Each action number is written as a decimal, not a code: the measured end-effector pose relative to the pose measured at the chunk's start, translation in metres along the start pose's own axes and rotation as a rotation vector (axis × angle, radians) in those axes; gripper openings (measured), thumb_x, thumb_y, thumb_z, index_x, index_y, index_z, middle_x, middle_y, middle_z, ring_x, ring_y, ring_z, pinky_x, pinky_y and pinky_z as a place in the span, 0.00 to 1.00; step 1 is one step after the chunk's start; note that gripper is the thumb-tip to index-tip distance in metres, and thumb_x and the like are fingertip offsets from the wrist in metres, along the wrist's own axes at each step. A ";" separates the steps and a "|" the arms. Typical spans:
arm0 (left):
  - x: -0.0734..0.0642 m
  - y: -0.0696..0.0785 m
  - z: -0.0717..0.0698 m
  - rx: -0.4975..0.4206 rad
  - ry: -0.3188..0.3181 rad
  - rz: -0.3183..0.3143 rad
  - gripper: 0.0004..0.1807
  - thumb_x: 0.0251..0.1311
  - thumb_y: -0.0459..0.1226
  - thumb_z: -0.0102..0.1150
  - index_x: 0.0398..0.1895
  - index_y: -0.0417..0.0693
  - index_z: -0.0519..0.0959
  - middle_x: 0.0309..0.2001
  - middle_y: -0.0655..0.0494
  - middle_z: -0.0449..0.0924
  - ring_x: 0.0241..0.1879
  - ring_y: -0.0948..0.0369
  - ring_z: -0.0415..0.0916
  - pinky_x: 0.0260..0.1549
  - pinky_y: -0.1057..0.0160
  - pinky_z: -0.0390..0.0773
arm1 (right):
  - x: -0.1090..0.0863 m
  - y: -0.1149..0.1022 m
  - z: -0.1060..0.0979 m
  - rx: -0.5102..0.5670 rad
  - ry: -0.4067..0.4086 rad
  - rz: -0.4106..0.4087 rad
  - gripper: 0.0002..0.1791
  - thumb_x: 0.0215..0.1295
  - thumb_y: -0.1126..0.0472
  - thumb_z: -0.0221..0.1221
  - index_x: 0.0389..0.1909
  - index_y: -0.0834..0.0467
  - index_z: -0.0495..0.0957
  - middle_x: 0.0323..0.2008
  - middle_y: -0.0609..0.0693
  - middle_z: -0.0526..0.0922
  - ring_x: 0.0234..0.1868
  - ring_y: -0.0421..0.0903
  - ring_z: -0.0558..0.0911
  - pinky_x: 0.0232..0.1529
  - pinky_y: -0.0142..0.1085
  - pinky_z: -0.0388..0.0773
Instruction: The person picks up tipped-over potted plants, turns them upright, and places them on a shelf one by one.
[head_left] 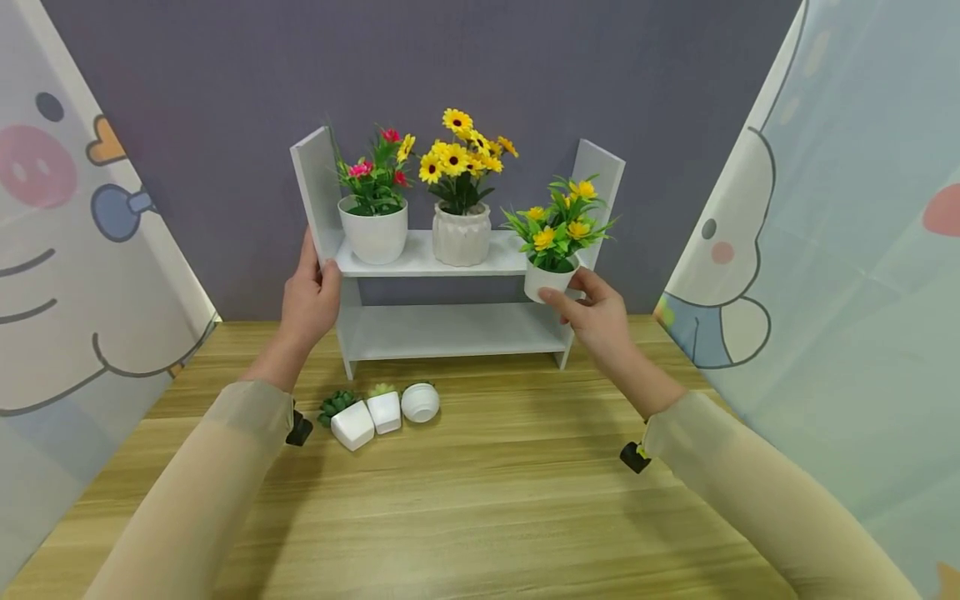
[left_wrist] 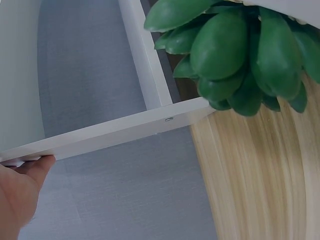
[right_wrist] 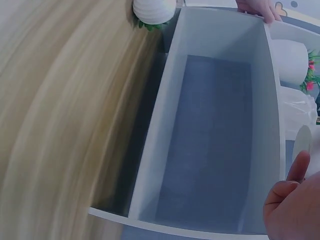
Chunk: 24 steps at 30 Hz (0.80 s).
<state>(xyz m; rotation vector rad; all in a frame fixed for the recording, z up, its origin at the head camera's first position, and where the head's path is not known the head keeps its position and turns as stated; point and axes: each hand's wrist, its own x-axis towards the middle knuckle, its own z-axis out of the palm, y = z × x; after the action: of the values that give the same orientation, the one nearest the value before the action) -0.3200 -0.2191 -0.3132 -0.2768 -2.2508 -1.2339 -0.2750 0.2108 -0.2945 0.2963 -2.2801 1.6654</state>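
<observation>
A small white shelf [head_left: 457,332] stands on the wooden table against a dark wall. My left hand [head_left: 311,300] grips its left side panel, thumb at the front edge and fingers along the outer side. With thumb and fingers, my right hand [head_left: 600,321] pinches a white pot of yellow flowers [head_left: 551,279] in front of the upper board's right end. The pot's base shows lower than that board's front edge. On the upper board are a white pot with red flowers [head_left: 375,236], at the left, and a ribbed white pot with yellow daisies [head_left: 461,236], in the middle.
Three little white succulent pots lie tipped over before the shelf's left front: an angular one [head_left: 353,426], a second angular one [head_left: 385,412] and a round one [head_left: 421,403]. Cartoon-printed curtains [head_left: 847,250] hang on both sides. Large green succulent leaves [left_wrist: 220,50] appear close in the left wrist view.
</observation>
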 end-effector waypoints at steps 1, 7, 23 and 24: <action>0.000 0.000 0.000 0.001 0.000 -0.001 0.38 0.85 0.51 0.36 0.90 0.85 0.38 0.86 0.48 0.61 0.79 0.36 0.69 0.70 0.27 0.72 | 0.002 -0.001 0.000 -0.006 0.003 0.001 0.21 0.70 0.41 0.73 0.47 0.51 0.80 0.56 0.46 0.81 0.37 0.49 0.83 0.35 0.35 0.77; -0.001 0.001 -0.001 0.001 -0.001 -0.010 0.38 0.85 0.52 0.36 0.91 0.82 0.37 0.86 0.45 0.62 0.78 0.35 0.70 0.69 0.26 0.72 | 0.012 -0.006 0.001 0.010 0.001 0.042 0.37 0.69 0.38 0.73 0.73 0.50 0.78 0.66 0.52 0.78 0.41 0.49 0.82 0.45 0.34 0.82; -0.001 0.001 -0.001 0.006 0.004 -0.009 0.38 0.85 0.53 0.35 0.91 0.81 0.37 0.85 0.44 0.64 0.76 0.34 0.72 0.67 0.26 0.73 | 0.039 -0.006 0.013 -0.004 0.016 0.118 0.57 0.70 0.37 0.72 0.91 0.49 0.53 0.77 0.54 0.70 0.33 0.43 0.81 0.48 0.36 0.81; -0.002 0.001 -0.001 0.006 0.005 -0.009 0.38 0.85 0.53 0.35 0.91 0.81 0.37 0.85 0.44 0.64 0.76 0.34 0.72 0.67 0.26 0.73 | 0.040 -0.006 0.014 -0.003 0.018 0.122 0.57 0.70 0.37 0.72 0.91 0.49 0.53 0.77 0.55 0.70 0.32 0.42 0.81 0.49 0.36 0.81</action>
<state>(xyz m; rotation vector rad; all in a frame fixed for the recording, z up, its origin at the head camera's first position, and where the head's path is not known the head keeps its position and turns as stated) -0.3181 -0.2189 -0.3131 -0.2619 -2.2534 -1.2313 -0.3121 0.1957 -0.2784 0.1430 -2.3292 1.7147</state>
